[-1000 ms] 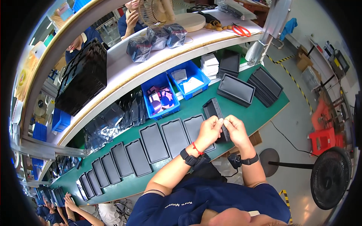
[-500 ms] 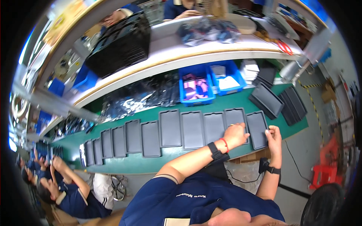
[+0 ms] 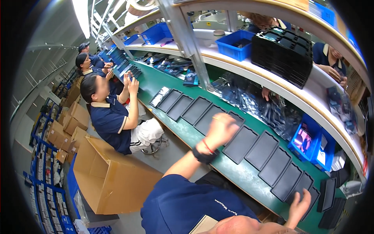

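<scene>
At my far left a large open cardboard box (image 3: 113,181) stands on the floor side, and beyond it a seated co-worker (image 3: 111,117) in a navy shirt lifts both hands near the green bench (image 3: 147,80). The row of black trays starts just past there: its first one, the end tray (image 3: 159,96), shows a pale, shiny surface, and the rest run slantwise along the bench toward my right.

My left hand (image 3: 222,128) hangs above the middle of that row, blurred; its fingers look partly curled, but I cannot tell whether they pinch anything or touch a tray. Just to its right lies a larger shallow tray (image 3: 240,145), flat, its recess facing up. I judge these to be thin moulded plastic: light, fairly stiff, smooth enough to slide under a careless push, and likely to flex or scuff at the lip. I'd take one by its two long rims, fingers outside, keeping off the flat recess.

Behind the row are clear bags (image 3: 272,115) and a blue bin (image 3: 300,141) of pinkish pieces. My right hand (image 3: 302,203), fingers spread and apparently unloaded, is at the last trays, near the stacked dark trays (image 3: 332,214).
</scene>
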Motion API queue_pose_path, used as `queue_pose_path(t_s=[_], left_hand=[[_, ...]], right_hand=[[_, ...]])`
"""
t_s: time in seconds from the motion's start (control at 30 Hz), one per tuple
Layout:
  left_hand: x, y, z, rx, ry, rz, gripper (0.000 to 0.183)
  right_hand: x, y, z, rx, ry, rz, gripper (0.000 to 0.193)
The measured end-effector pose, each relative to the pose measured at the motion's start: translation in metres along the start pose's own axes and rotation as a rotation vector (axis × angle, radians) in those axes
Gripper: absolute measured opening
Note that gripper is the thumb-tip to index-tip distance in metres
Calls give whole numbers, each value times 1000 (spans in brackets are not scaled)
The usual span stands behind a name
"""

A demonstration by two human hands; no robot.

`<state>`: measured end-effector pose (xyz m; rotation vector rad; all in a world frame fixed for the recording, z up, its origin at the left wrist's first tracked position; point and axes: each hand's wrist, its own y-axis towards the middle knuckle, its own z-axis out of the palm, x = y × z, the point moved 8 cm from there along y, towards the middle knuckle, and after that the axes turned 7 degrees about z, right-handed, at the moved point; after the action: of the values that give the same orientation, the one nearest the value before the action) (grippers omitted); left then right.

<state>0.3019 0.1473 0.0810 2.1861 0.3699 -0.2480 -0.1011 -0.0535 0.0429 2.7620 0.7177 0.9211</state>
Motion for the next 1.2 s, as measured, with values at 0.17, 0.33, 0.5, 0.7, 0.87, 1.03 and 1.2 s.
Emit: queue_pose_path(t_s=[0.17, 0.33, 0.5, 0.7, 0.87, 1.03, 1.2], left_hand=[[209, -59, -68, 175, 555, -659, 64], [259, -91, -74, 520, 461, -963, 81], [250, -99, -72, 630, 535, -951, 80], [247, -91, -52, 620, 456, -907, 78], [213, -89, -90, 244, 552, -609, 65], [30, -111, -58, 1024, -1008, -335, 14], [-32, -265, 22, 1410, -887, 112, 26]], right_hand=[[176, -6, 74, 419, 49, -422, 55], [210, -23, 170, 701, -136, -651, 63], [208, -13, 147, 701, -122, -589, 66], [97, 177, 81, 145, -205, -91, 34], [77, 232, 126, 413, -340, -40, 56], [85, 228, 136, 393, -185, -360, 39], [9, 259, 136, 276, -100, -232, 31]])
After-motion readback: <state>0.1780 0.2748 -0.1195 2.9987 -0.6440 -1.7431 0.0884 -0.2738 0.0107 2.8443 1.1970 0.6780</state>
